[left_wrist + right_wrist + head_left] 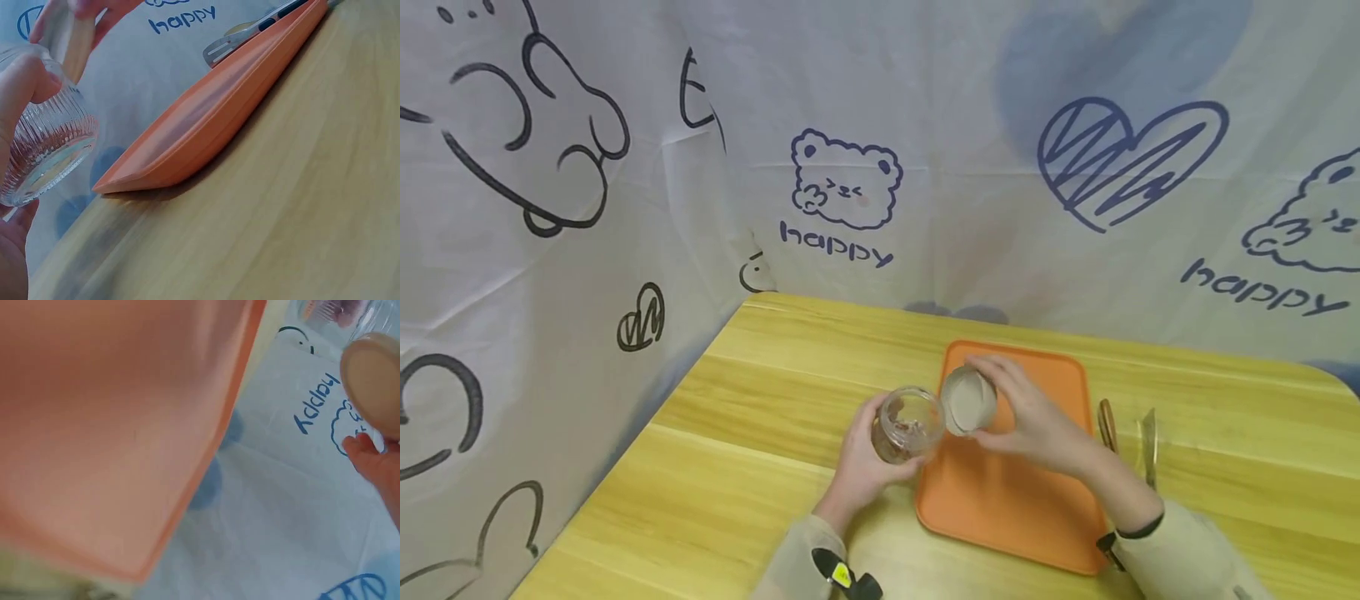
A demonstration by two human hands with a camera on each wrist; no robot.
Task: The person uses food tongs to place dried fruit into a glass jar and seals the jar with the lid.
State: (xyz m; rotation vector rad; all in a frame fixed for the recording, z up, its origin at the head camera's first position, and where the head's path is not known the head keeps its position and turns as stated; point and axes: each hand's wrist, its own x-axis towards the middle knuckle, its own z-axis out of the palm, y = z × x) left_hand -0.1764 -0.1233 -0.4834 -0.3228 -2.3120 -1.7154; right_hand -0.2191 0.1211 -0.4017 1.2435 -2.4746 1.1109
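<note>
My left hand [859, 467] grips a clear ribbed glass jar [895, 429], tilted, its mouth facing up toward the head camera. Something small and brownish lies inside, too unclear to name. A round tan lid [967, 404] is held by its edge between the fingers and thumb of my right hand [1037, 425], just right of the jar's mouth. In the left wrist view the lid [78, 47] looks thick and wood-coloured, close to the jar [50, 144]. The right wrist view shows the lid's flat face [375, 384]. Both things are above the table, over the left side of an orange tray [1015, 517].
The orange tray has a low raised rim and lies on a yellow wood-grain table [730, 450]. Right of it lie a brown-handled utensil [1107, 425] and a thin metal utensil [1150, 442]. A slotted metal utensil head [225, 49] shows beyond the tray. Printed white cloth [925, 208] hangs behind.
</note>
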